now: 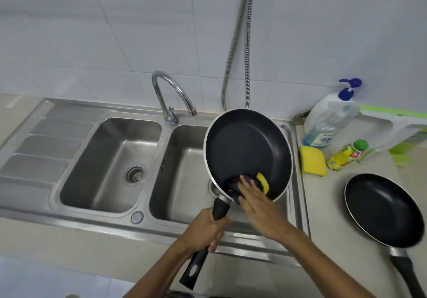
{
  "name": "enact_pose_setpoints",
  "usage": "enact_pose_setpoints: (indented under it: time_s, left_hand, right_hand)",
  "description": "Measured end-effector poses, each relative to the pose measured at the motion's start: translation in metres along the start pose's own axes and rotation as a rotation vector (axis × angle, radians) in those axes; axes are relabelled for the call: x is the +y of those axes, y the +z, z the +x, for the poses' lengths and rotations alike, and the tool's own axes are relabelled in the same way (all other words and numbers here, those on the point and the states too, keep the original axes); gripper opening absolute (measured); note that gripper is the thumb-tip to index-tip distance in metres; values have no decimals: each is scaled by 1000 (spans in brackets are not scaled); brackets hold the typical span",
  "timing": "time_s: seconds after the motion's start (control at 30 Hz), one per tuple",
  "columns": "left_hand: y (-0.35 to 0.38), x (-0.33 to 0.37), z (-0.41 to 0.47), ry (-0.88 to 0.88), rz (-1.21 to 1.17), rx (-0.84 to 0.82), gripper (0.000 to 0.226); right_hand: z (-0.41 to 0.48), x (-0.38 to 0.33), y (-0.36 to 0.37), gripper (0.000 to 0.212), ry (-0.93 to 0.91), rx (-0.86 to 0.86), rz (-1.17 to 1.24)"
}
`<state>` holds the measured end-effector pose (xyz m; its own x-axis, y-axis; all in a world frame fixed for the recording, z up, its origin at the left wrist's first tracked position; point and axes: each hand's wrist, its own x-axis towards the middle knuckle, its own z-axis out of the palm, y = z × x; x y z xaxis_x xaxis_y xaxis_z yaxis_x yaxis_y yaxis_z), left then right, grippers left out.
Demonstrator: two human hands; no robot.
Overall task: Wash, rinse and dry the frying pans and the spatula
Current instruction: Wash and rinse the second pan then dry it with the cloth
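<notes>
Scrubbing over the right basin of a steel sink, set in a beige counter under a white tiled wall, tap and hose behind. Holding the pan tilted, handle pointing near and left, long axis running away from the body. Gripping that handle with the left hand, fingers curled round it; pressing a sponge inside the pan with the right hand, fingers straight, close together. Flat on the counter at right, second pan, handle nearward. Pump bottle label blurred, only "Ko" legible; small bottle and spare sponge beside it.
</notes>
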<state>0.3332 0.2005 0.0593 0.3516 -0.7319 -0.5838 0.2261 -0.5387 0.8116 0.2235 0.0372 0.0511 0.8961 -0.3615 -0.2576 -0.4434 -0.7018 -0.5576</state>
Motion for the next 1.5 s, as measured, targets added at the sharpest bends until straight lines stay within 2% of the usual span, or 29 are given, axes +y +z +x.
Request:
enact_pose_setpoints:
  time_s: [0.1,0.2,0.3,0.37,0.43,0.5,0.57,0.63,0.73,0.83,0.9,0.97,1.03,1.1,1.17,1.27,1.37,1.43,1.5]
  left_hand:
    - [7,2,-7,4,91,-37,47]
    - [9,4,-7,22,28,-84,46]
    - [5,5,-3,12,-37,-70,40]
    - [-2,6,-1,15,-53,-54,42]
    - [-12,8,2,29,-66,-41,44]
    - [-20,10,3,37,-56,-26,44]
    - [-23,8,3,42,6,-15,42]
    - [-22,5,1,44,101,-13,36]
    - [-18,6,-2,51,211,-30,29]
    - [-9,9,-5,33,128,-17,25]
    - [-6,10,-6,27,76,-13,27]
    - [-11,10,-6,25,19,-7,29]
    - [-22,13,-3,34,-15,4,30]
    - [-31,16,1,46,3,16,33]
    - [-33,13,3,53,50,21,34]
    - [-28,6,-3,41,182,12,37]
    - [-18,3,-7,15,204,14,40]
    - [-10,5,-8,17,193,25,37]
    - [-7,7,-9,32,188,28,34]
  right_hand:
    - [35,-45,-6,55,-53,50,141]
    - [100,-28,-30,55,-57,152,-84]
    - [137,13,-65,56,105,250,-246]
    - [128,46,-77,53,136,277,-322]
    - [100,71,-74,49,86,292,-366]
    - [59,66,-53,45,23,242,-371]
    - [23,32,-19,41,-49,165,-183]
    - [13,-16,0,45,-75,101,-2]
    - [61,-56,3,52,-49,157,159]
    - [128,-36,-18,53,-29,316,-30]
    - [155,-3,-41,53,86,399,-172]
    - [151,38,-56,53,165,450,-291]
    - [121,70,-52,53,154,455,-353]
    - [76,65,-22,57,133,348,-270]
    - [39,25,20,49,147,234,-18]
    - [32,-48,35,40,121,250,395]
    - [59,-85,18,43,77,286,663]
    - [85,-99,3,47,-12,330,673]
    - [112,-103,-7,54,-100,396,554]
